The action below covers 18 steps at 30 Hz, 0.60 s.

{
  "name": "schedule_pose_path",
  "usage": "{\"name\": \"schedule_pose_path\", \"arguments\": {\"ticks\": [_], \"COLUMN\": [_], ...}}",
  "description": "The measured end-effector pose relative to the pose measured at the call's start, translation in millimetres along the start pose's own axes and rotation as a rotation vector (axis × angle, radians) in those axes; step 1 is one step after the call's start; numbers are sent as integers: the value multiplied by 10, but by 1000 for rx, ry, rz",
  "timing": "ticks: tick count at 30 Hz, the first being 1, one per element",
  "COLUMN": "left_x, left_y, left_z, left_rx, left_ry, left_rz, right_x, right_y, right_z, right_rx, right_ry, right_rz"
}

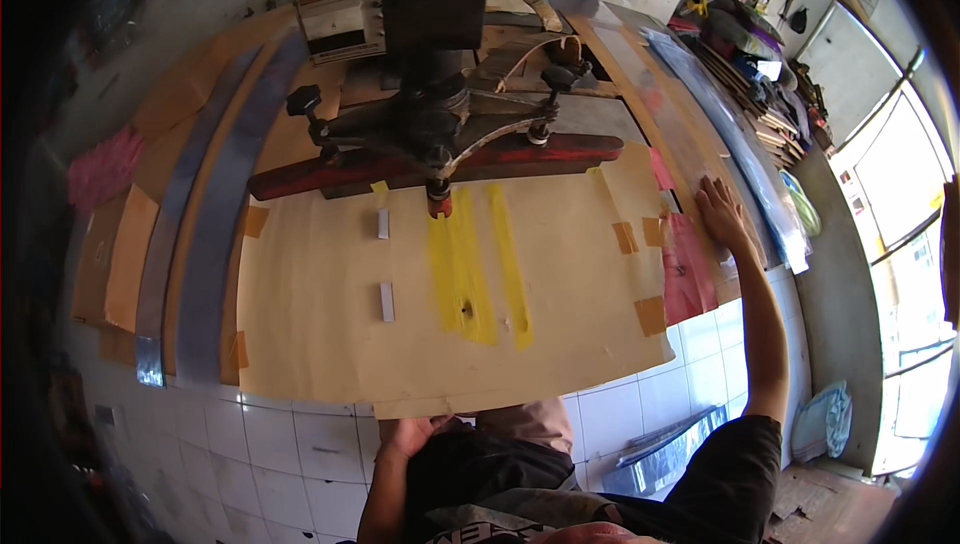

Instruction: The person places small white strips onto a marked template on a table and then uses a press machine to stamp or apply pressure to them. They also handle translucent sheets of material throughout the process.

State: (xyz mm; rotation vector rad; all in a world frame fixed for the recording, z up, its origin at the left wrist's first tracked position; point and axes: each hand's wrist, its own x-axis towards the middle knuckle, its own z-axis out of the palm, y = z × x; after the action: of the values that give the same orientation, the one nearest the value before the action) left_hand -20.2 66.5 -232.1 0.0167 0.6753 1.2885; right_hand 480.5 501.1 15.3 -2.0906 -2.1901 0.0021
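Observation:
A large tan sheet (310, 304) covers the work surface in front of me. Two yellow tape strips (463, 289) run down its middle, and two small pale strips (387, 302) lie left of them. Flat on the wooden board (690, 154) along the right side rests my right hand (722, 214), its fingers spread. My left hand (408, 436) is low at the sheet's near edge, its fingers partly hidden there. Above the sheet's far part stands a dark metal machine head (430, 119) with a long red-and-black bar (560, 156). Brown tape pieces (650, 316) sit at the sheet's sides.
Long grey-blue strips (225, 214) run along the left, beside a cardboard box (117, 259). Pink material (688, 264) shows at the right. Clear plastic-wrapped sheets (668, 449) lie on the tiled floor (300, 444). Stacked boards (760, 114) stand at the far right.

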Motion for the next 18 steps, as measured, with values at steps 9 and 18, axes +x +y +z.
{"name": "schedule_pose_path", "arguments": {"ticks": [9, 18], "left_x": [-1339, -1077], "left_y": [1353, 3482], "left_z": [1738, 1583], "left_rx": [1033, 1972], "left_ry": [-758, 806], "left_rz": [168, 1037], "right_x": [-1243, -2376], "right_y": [-2119, -3331], "right_z": [-846, -853], "right_rx": [563, 545], "right_ry": [242, -126], "right_rz": [-712, -1673]}}
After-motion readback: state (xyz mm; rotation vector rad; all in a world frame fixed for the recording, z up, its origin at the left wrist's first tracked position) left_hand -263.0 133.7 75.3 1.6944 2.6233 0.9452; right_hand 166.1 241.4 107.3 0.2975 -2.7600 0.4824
